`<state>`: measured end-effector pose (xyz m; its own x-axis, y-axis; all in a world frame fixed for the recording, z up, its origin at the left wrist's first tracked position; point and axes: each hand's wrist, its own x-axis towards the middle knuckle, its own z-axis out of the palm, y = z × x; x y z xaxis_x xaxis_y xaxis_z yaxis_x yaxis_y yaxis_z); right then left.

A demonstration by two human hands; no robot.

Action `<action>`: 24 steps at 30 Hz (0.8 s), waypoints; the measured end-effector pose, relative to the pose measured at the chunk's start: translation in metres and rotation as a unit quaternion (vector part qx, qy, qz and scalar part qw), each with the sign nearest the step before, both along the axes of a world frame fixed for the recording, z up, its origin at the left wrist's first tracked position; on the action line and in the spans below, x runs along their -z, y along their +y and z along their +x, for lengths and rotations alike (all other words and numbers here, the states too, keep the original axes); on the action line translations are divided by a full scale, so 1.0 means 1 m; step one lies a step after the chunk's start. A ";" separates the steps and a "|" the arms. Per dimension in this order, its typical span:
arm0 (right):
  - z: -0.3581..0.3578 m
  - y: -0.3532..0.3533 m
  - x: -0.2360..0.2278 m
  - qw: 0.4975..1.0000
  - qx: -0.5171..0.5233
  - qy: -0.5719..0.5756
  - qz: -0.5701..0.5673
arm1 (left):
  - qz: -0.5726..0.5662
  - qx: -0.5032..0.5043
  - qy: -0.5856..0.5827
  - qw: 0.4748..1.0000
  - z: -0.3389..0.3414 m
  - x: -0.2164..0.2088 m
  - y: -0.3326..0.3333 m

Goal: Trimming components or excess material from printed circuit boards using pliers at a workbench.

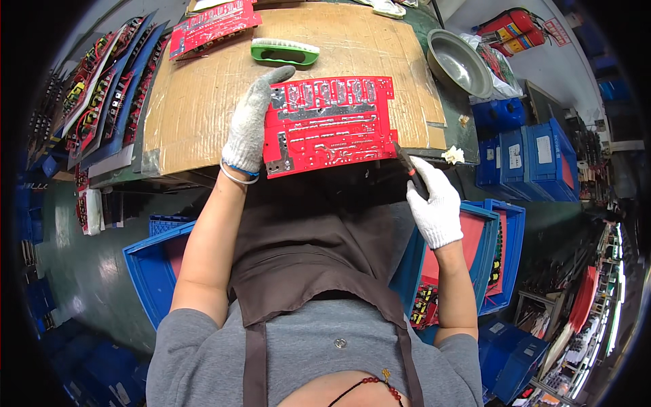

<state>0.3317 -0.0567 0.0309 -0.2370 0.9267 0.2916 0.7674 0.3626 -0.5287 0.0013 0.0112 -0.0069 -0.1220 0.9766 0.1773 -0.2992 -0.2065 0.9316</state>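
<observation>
My left hand, in a white knit glove with greyed fingertips, is closed on the left edge of a red circuit board. Solder joints and silvery traces cover the board's upward face. It is held over the table's near edge, slightly tilted. My right hand, also gloved, is wrapped round a pair of pliers with dark handles and a touch of red. Their tip is at the board's lower right corner; whether it touches I cannot tell. Beyond the board lies a green brush with pale bristles.
Flattened cardboard covers the table. More red boards lie at the far left, and a metal bowl stands at the far right. Board racks flank the table's left. Blue crates sit on both sides of my lap.
</observation>
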 end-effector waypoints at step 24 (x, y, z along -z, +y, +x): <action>0.014 0.020 -0.002 0.987 -0.010 0.119 -0.109 | -0.009 -0.002 0.016 1.000 -0.001 -0.004 -0.002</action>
